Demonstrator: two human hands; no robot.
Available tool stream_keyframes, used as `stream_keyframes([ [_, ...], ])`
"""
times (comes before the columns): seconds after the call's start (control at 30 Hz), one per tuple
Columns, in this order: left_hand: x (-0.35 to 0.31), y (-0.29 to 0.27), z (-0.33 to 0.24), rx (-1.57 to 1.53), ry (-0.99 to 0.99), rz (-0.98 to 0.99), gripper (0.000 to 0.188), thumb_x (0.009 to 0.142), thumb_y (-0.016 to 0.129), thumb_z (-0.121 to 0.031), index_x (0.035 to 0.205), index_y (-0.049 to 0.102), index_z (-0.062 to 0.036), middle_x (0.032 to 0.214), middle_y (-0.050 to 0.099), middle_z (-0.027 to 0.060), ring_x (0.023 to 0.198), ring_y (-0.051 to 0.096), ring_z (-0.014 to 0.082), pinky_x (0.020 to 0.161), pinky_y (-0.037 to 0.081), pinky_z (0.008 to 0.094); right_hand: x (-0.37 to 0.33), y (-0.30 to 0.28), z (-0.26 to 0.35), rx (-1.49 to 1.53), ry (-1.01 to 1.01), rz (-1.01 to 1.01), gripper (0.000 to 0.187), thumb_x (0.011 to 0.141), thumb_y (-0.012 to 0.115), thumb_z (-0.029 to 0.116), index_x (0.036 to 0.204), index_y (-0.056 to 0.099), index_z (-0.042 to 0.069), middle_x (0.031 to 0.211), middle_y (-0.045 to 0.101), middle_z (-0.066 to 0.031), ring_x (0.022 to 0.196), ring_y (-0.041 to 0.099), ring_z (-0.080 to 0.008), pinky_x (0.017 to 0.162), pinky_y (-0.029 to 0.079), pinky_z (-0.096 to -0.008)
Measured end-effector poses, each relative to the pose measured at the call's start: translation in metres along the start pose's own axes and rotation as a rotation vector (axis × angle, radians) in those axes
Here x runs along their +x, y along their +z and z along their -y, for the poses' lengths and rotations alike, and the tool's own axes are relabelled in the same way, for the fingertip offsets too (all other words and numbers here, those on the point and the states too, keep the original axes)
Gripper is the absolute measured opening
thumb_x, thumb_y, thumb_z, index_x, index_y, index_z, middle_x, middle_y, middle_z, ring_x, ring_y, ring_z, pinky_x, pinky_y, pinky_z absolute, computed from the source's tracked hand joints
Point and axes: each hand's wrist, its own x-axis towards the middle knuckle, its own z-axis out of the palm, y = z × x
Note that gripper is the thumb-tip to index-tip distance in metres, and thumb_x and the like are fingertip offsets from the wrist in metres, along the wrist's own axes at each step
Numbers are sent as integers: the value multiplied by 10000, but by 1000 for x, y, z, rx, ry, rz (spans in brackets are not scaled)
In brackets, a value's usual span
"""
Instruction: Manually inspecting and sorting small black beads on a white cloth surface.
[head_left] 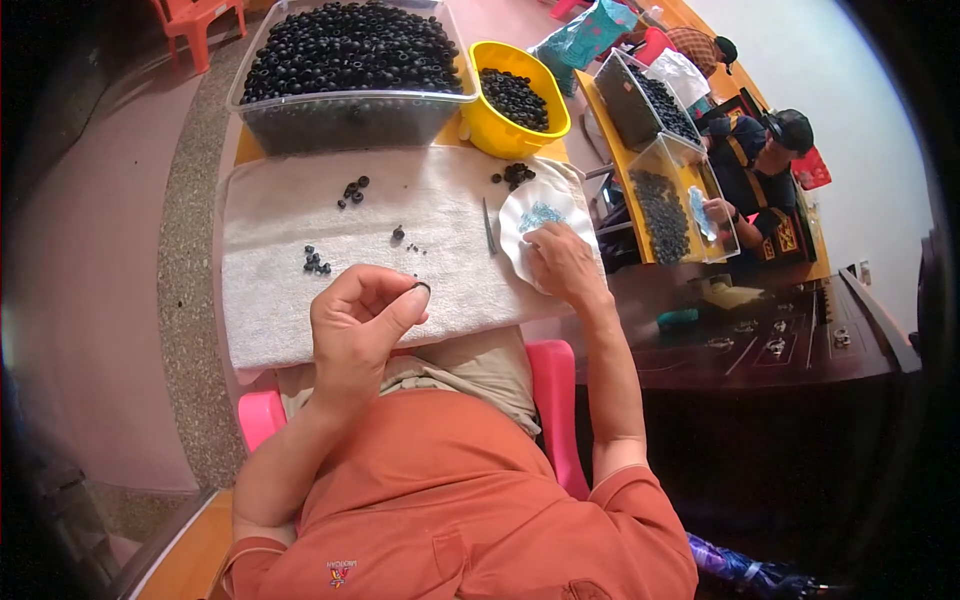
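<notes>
My left hand [362, 325] is closed in a pinch above the near part of a white towel [275, 240]. A small black ring-shaped piece [422, 286] shows at its thumb and fingertip. My right hand [566, 262] reaches over a white scalloped plate [511, 215], its bent fingertips down by the small light-blue clear pieces [540, 213]. What those fingertips hold, if anything, is hidden. Dark tweezers [489, 226] lie left of the plate. Small groups of black beads [352, 192] rest on the towel, with more black beads [517, 175] above the plate.
Beyond the towel stand a clear plastic bin [350, 97] and a yellow basin [560, 122], both holding many black beads. At right, a co-worker [765, 165] sits behind more clear bins [722, 205]. A dark table [690, 375] stands at my right, and an orange chair [200, 22] far left.
</notes>
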Motion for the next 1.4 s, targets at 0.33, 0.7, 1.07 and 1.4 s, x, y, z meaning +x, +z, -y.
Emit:
stream_keyframes([
  [0.33, 12, -9, 21, 16, -26, -29, 93, 873, 694, -37, 945, 639, -14, 836, 651, 39, 750, 637, 114, 717, 534, 256, -4, 5, -9, 160, -33, -121, 177, 848, 566, 13, 1008, 643, 8, 964, 623, -186, 901, 611, -390, 788, 492, -435],
  [0.7, 14, -11, 31, 19, -45, -45, 94, 869, 705, -52, 937, 648, -22, 825, 651, 32, 733, 625, 108, 707, 527, 252, -5, 14, -14, 172, -29, -164, 128, 874, 570, 12, 997, 604, 12, 968, 593, -205, 890, 595, -428, 759, 486, -466],
  [1.07, 16, -11, 33, -13, -61, -62, 94, 858, 720, -32, 908, 641, -20, 800, 654, 20, 720, 600, 72, 681, 492, 213, -8, 8, -6, 137, 21, 10, 71, 887, 600, 84, 905, 649, 36, 907, 604, -183, 876, 605, -397, 772, 488, -446],
  [1.4, 16, -12, 35, -10, -72, -58, 97, 857, 723, -35, 909, 642, -19, 800, 655, 19, 719, 604, 73, 677, 494, 211, -9, 15, -9, 184, 13, -17, 73, 898, 587, 64, 934, 643, 33, 919, 611, -177, 865, 606, -390, 762, 490, -441],
])
